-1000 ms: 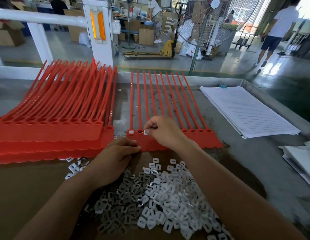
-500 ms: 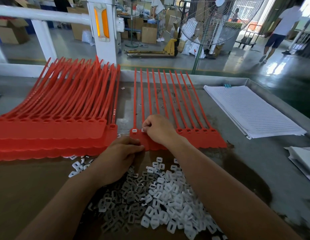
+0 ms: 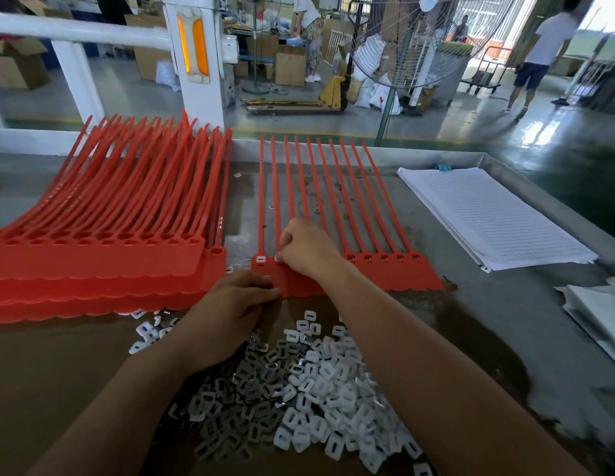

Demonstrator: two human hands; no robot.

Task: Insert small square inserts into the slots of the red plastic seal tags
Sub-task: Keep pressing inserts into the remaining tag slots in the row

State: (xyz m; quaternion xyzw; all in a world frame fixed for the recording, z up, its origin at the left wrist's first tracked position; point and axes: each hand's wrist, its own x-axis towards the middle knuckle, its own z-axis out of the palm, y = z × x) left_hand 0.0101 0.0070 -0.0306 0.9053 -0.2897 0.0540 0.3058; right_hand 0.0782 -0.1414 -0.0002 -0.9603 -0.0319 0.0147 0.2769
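Note:
A joined strip of red seal tags (image 3: 395, 274) lies flat mid-table, its straps pointing away from me. The leftmost slot holds a white insert (image 3: 260, 259). My right hand (image 3: 307, 247) is curled over the second slot and pinches a small white insert against it. My left hand (image 3: 230, 312) rests at the strip's near left corner, fingers curled; what they hold is hidden. A heap of white square inserts (image 3: 313, 389) lies between my forearms.
A thick stack of red tag strips (image 3: 93, 262) fills the left of the table. Lined white sheets (image 3: 488, 218) lie at the right, more paper (image 3: 601, 310) at the right edge. A white rail (image 3: 75, 29) and a post stand behind; people walk beyond.
My right hand has shifted slightly left along the strip onto the second slot. The left hand has stayed at the strip's near edge. The view has tilted a little.

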